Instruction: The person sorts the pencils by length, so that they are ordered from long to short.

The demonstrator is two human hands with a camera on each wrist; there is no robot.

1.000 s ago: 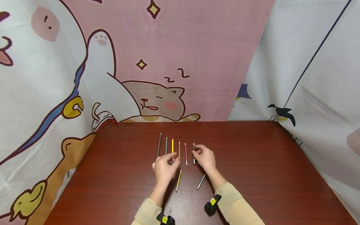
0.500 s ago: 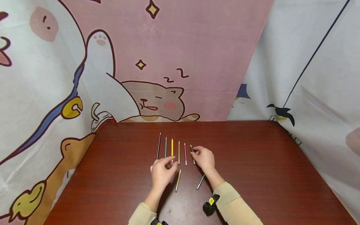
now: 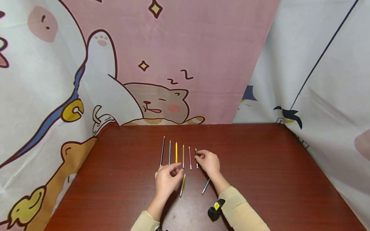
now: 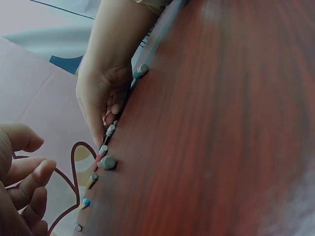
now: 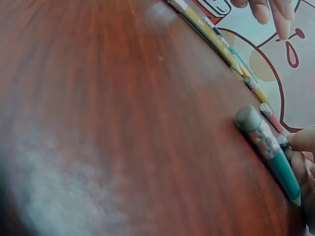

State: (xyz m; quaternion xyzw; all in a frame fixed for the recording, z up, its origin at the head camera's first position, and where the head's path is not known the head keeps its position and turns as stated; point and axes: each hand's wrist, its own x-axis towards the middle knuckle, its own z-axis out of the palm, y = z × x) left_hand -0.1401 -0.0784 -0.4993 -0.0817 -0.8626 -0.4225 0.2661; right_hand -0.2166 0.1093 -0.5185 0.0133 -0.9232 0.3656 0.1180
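My right hand (image 3: 210, 162) pinches a dark pencil (image 3: 197, 164) with thumb and fingertips, at the right end of a row of pencils lying on the table. To its left lie a red pencil (image 3: 190, 158), a gold one (image 3: 183, 155), a yellow one (image 3: 176, 150), a teal one (image 3: 170, 152) and a black one (image 3: 162, 150). My left hand (image 3: 167, 181) hovers over the near ends of the left pencils, fingers loosely bent with nothing between them. Closer in, a second yellow pencil (image 3: 182, 186) lies slanted. A green pencil (image 5: 283, 172) lies beside my right wrist.
The brown wooden table (image 3: 260, 179) reaches back to a pink and white cartoon-printed cloth (image 3: 216, 64). Cloth also hangs along the left and right sides. A black wrist camera (image 3: 214, 213) sits at my right sleeve.
The dark pencil has shifted left toward the red one, tilting and then straightening under my right fingers. My left hand has drawn back slightly toward me and left, uncovering more of the pencils.
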